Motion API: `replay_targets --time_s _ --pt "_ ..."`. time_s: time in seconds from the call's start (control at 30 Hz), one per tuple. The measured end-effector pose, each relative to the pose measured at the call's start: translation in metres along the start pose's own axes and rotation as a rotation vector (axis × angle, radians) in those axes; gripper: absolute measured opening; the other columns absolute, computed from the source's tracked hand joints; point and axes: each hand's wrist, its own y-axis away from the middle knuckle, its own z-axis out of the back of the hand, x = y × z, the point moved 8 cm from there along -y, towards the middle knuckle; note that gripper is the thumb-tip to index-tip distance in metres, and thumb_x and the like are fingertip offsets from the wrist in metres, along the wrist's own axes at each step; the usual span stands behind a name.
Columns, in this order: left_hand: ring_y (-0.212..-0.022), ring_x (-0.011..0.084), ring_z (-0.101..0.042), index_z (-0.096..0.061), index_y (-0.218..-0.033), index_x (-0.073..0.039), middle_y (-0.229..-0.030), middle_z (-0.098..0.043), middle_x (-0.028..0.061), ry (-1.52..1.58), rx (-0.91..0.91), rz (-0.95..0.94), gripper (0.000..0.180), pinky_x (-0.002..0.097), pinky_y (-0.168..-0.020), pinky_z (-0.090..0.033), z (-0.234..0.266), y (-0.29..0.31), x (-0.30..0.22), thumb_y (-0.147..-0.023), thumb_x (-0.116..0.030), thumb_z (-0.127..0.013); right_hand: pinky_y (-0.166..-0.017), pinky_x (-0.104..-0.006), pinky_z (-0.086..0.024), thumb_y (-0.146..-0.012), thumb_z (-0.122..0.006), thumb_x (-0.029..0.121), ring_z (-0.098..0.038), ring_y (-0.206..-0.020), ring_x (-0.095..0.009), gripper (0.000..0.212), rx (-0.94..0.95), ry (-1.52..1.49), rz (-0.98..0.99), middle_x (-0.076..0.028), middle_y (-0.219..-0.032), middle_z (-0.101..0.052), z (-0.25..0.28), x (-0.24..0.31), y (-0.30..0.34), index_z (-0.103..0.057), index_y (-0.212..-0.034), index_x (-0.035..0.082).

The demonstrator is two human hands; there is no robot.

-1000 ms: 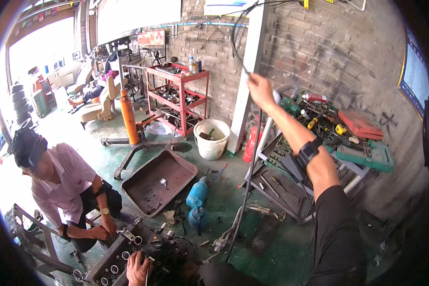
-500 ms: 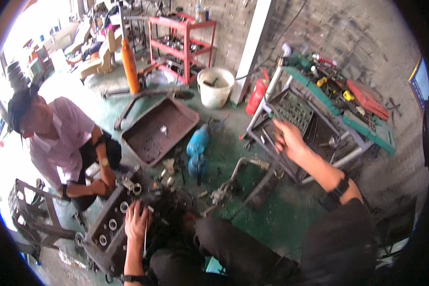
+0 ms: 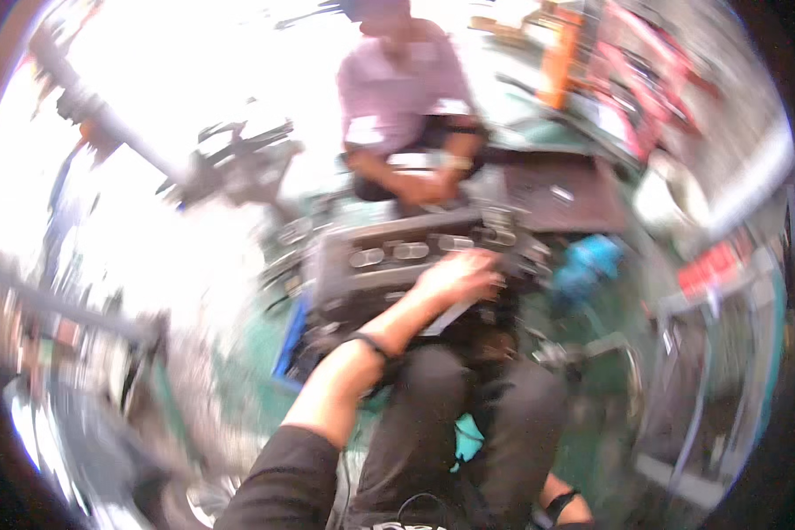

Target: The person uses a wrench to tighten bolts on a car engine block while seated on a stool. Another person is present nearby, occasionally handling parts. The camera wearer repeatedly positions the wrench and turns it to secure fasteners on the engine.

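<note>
The engine block [image 3: 371, 281] at mid-frame is dark grey-brown, its row of rings [image 3: 410, 251] pale silver; a strip [image 3: 290, 349] at its lower left is bright blue. Lower down, the wristband [image 3: 368, 343] and sleeve [image 3: 283, 477] are black, the trousers [image 3: 415, 415] charcoal. At top centre the other person's shirt [image 3: 406, 79] is pinkish lilac. Toward the right: brown tray [image 3: 583, 208], vivid blue bottle [image 3: 587, 261], off-white bucket [image 3: 671, 199], orange post [image 3: 560, 62], red shelf [image 3: 652, 132], green floor [image 3: 583, 424]

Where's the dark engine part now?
Head view, near centre: the engine part lies between the co-worker and the wearer's knees, the left hand over its right side.
</note>
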Motion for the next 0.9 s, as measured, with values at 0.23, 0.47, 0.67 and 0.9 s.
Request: replay_targets --time_s 0.23,0.47,0.67,0.9 --pt "-0.12 0.0311 -0.046 -0.058 -0.102 -0.015 -0.131 -0.049 0.0143 -0.254 -0.253 -0.323 0.026 0.0474 -0.099 -0.04 0.016 0.011 -0.024 -0.084 -0.034 -0.056 -0.069 -0.0357 -0.05 -0.084 -0.068 0.018 -0.059 -0.071 -0.018 0.023 -0.057 0.306 0.394 -0.009 -0.082 -0.064 -0.038 0.082 -0.054 -0.067 -0.09 -0.004" --pt "-0.115 0.0294 -0.048 -0.057 -0.1 -0.016 -0.129 -0.049 0.0137 -0.28 -0.302 -0.332 0.024 0.046 -0.091 -0.043 0.013 0.012 -0.023 -0.082 -0.032 -0.057 -0.073 -0.0348 -0.049 -0.087 -0.063 0.017 -0.06 -0.075 -0.017 0.024 -0.124 0.557 0.708 -0.008 -0.085 -0.066 -0.01 0.117 -0.071 -0.066 -0.096 -0.005" --pt "-0.119 0.0294 -0.047 -0.058 -0.101 -0.017 -0.131 -0.049 0.014 -0.235 -0.256 -0.314 0.023 0.0485 -0.096 -0.042 0.013 0.011 -0.021 -0.084 -0.032 -0.056 -0.073 -0.0332 -0.048 -0.088 -0.062 0.015 -0.058 -0.075 -0.016 0.021 -0.08 0.681 0.864 -0.007 -0.083 -0.065 -0.003 0.179 -0.01 -0.065 -0.094 -0.005" --pt "-0.118 0.0315 -0.05 -0.06 -0.109 -0.011 -0.132 -0.05 0.0126 -0.199 -0.343 -0.345 0.037 0.0444 -0.095 -0.046 0.021 0.014 -0.019 -0.08 -0.033 -0.065 -0.06 -0.0261 -0.045 -0.098 -0.054 0.031 -0.059 -0.064 -0.013 0.038 0.229 0.449 0.95 -0.006 -0.074 -0.066 -0.109 0.299 0.17 -0.067 -0.084 -0.002"
